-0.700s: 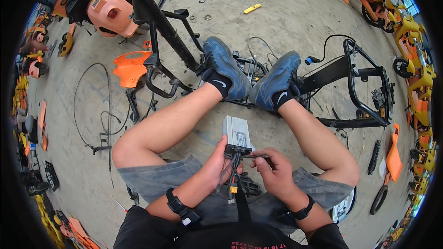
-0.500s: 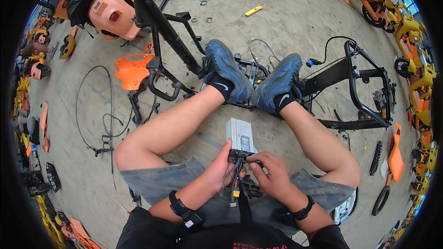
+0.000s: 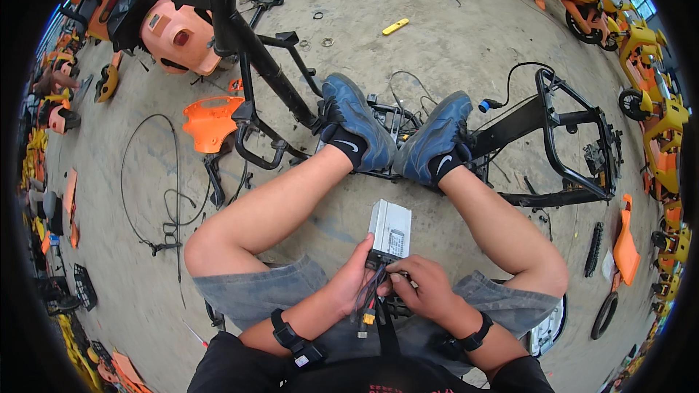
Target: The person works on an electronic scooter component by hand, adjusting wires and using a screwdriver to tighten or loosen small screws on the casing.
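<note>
Between my bent legs is a silver metal electronic box [image 3: 389,227] with a label and a bundle of black wires [image 3: 372,292] hanging from its near end; a small yellow connector [image 3: 370,316] dangles among them. My left hand [image 3: 349,284] grips the box's left side at that end, with some fingers hidden under it and the wires. My right hand [image 3: 422,284] is curled at the box's lower right, thumb and index finger pinched at the wires where they leave the housing.
Around my shoes lies a black scooter frame [image 3: 561,138], with a tall black tube [image 3: 266,65] rising left. An orange panel [image 3: 211,124], looped cables [image 3: 175,204], another orange panel [image 3: 626,240] and a yellow tool [image 3: 395,26] lie on the concrete. Yellow scooters [image 3: 655,116] line the right edge.
Both hands and the box have moved slightly down and to the right in the picture. The right hand's pinch has shifted closer in against the wires at the box's end.
</note>
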`<state>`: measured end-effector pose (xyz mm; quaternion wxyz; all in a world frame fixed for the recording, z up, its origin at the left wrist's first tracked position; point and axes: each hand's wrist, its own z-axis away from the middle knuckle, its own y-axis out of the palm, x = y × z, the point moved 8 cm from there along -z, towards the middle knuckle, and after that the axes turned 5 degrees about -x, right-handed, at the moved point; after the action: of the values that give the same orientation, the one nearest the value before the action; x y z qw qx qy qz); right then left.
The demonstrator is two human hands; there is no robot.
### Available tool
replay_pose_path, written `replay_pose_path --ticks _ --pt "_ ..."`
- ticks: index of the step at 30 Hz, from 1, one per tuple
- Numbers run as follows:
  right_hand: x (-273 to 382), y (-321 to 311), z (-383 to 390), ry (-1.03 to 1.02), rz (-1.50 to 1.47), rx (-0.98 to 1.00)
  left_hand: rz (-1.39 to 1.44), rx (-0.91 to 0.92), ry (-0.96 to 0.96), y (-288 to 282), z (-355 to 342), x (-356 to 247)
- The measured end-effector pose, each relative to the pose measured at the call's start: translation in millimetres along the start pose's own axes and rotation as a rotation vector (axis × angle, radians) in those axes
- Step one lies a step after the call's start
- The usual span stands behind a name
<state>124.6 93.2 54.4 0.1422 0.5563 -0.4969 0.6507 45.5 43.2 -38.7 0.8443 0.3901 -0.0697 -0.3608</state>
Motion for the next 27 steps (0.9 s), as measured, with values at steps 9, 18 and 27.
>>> replay_pose_path --ticks 9,18,27 --pt "-21 -28 20 0.146 -0.470 -0.358 -0.060 0.084 0.147 2 2 -20" --pt "-26 -23 17 0.286 -0.524 -0.312 -0.220 0.117 0.205 3 7 -15" --pt "-17 -23 12 0.256 -0.411 -0.226 -0.377 0.259 0.261 21 20 -19"
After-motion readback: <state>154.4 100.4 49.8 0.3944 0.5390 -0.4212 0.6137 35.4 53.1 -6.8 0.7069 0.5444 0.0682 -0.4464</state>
